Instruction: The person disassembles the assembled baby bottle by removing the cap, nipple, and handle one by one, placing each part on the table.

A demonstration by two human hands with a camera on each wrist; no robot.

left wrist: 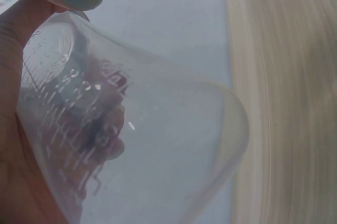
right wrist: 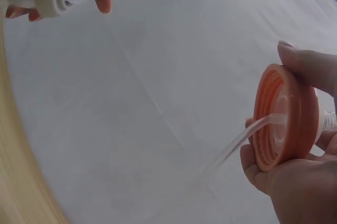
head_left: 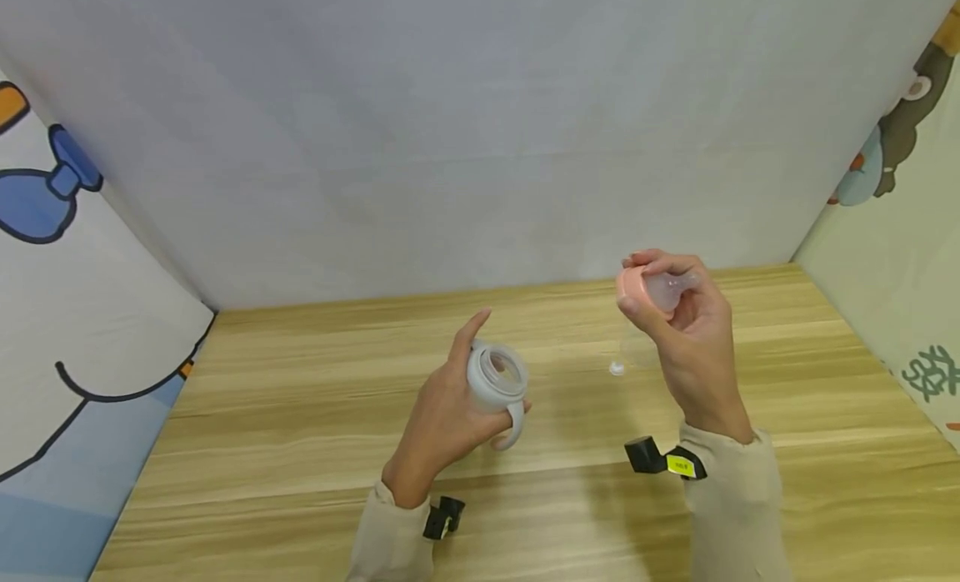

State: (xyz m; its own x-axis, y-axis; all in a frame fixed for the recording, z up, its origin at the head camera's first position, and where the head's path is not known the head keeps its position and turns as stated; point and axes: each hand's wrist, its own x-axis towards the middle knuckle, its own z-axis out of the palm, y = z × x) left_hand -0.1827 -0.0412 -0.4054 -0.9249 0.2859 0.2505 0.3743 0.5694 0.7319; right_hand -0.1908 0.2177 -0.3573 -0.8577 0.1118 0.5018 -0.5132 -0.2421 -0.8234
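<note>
In the head view my left hand [head_left: 438, 415] grips a clear baby bottle [left wrist: 174, 124] with a pale grey collar [head_left: 491, 394] and side handles [head_left: 514, 428]. The bottle's mouth is uncovered, and raised measuring marks show on its wall in the left wrist view. Higher and to the right, my right hand [head_left: 703, 357] holds a peach screw ring [right wrist: 303, 118] by its rim, with a clear teat [head_left: 670, 290] toward the palm. From the ring's threaded underside hangs a clear straw [right wrist: 237, 142]; its far end fades from sight in the right wrist view. Bottle and ring are apart.
A small white piece [head_left: 617, 368] appears over the table between the hands; whether it is the straw's end or lies loose I cannot tell. The wood-grain table [head_left: 300, 398] meets a grey-white back wall [head_left: 480, 148], with printed panels at both sides.
</note>
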